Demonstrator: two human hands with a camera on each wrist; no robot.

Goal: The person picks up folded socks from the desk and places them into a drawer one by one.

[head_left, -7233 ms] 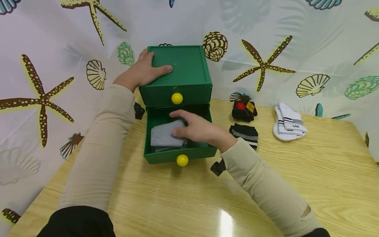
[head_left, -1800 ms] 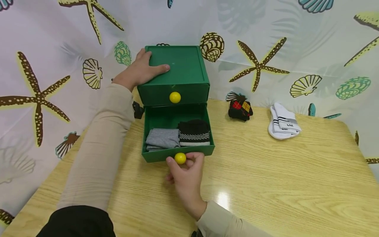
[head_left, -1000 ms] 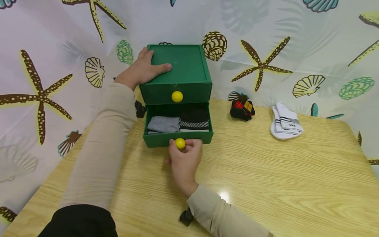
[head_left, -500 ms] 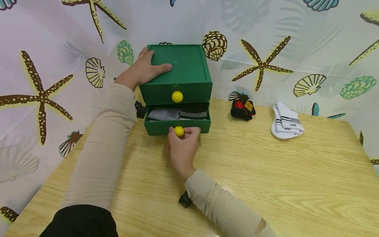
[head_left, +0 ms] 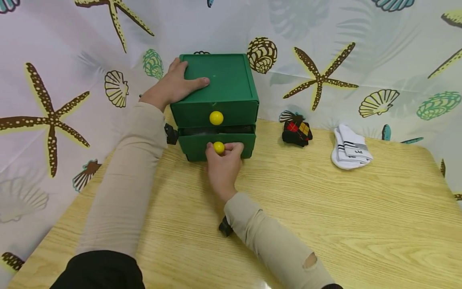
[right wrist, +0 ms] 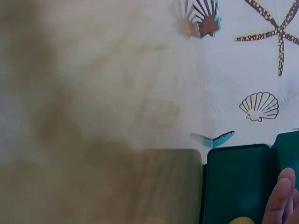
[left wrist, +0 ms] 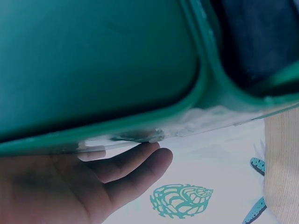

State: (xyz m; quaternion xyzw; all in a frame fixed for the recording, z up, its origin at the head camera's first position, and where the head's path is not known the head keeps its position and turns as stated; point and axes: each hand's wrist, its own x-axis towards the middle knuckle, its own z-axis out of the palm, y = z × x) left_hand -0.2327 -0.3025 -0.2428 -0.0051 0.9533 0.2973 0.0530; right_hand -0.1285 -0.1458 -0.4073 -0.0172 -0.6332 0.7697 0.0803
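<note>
Wooden table (head_left: 325, 208) with green drawer box (head_left: 216, 104), two sock bundles.

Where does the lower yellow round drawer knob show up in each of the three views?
Head: lower yellow round knob at picture centre, pinched by the right hand.
Left wrist: not in it.
Right wrist: a yellow sliver at the bottom edge, right of centre.
Shared landmark: the green two-drawer box.

A black argyle sock bundle (head_left: 296, 133) and folded white socks (head_left: 351, 151) lie apart on the wooden table (head_left: 361, 224).
</note>
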